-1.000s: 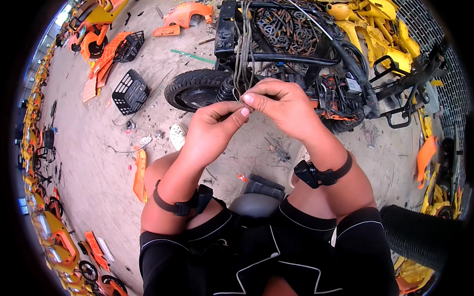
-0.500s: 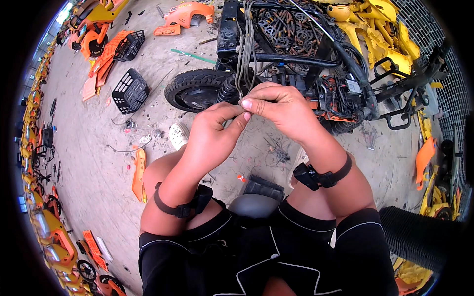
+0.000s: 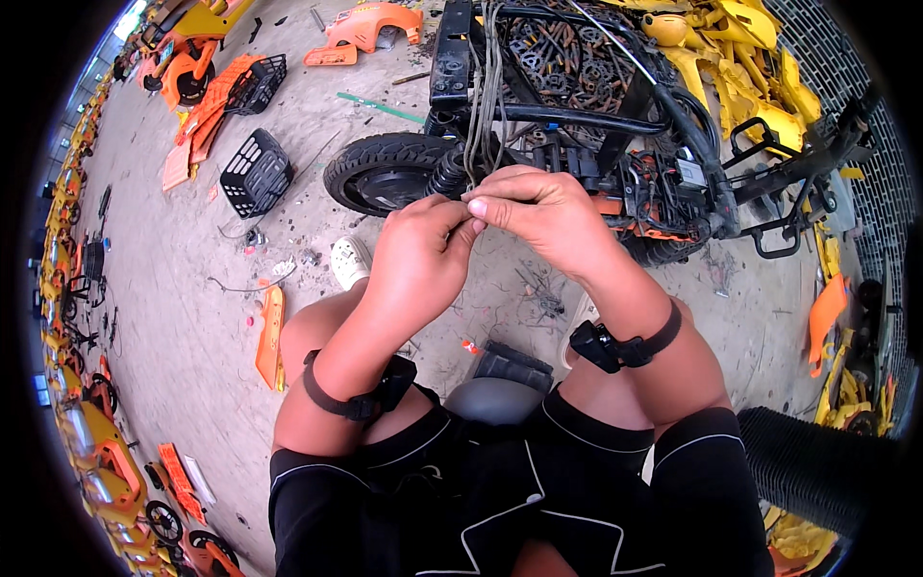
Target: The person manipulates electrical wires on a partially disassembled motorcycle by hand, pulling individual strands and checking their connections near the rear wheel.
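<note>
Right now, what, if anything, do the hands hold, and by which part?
The left hand and right hand seem to pinch grey cables low down; exact spot hidden.

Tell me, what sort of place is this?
Probably a workshop where scooters get taken apart: there's a stripped black frame with a wheel, piled yellow panels, and a loose orange panel.

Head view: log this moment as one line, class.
left hand: pinched; right hand: pinched, beside left; grey cables: run to hands; wheel: beyond hands
</note>
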A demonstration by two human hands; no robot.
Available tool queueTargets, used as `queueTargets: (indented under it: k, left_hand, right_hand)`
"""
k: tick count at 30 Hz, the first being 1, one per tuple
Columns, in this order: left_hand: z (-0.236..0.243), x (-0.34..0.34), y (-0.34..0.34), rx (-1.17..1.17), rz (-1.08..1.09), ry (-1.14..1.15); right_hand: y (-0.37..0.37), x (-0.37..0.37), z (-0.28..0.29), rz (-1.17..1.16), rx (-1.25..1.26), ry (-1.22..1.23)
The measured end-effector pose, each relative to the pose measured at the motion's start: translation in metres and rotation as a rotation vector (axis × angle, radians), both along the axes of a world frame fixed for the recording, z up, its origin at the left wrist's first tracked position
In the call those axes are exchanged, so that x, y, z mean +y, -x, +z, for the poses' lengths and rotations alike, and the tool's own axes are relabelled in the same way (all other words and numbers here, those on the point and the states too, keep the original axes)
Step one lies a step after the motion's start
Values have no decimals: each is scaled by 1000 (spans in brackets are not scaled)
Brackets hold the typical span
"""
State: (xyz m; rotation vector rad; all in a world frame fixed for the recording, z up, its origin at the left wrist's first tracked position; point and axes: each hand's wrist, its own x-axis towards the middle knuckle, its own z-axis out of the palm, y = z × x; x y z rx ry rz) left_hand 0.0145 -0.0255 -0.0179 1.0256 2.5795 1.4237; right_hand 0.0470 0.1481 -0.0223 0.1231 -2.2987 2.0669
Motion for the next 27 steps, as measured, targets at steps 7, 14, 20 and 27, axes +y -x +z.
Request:
queueTargets:
  k: [7,14,20,27]
  left_hand:
    - [1,-1,2,4,5,52]
    - [2,0,-1,-127,13,-19]
    - [0,-1,-1,-416,3,-165]
    - [-6,-2,7,-683,-9,-250]
  right_hand:
    - [0,-2,1,5,4,-17]
    - [-1,-4,-1,-42,3,5]
    - [-2,-5,-2,-68,-100,174]
    - [-3,-8,6,-85,-140,365]
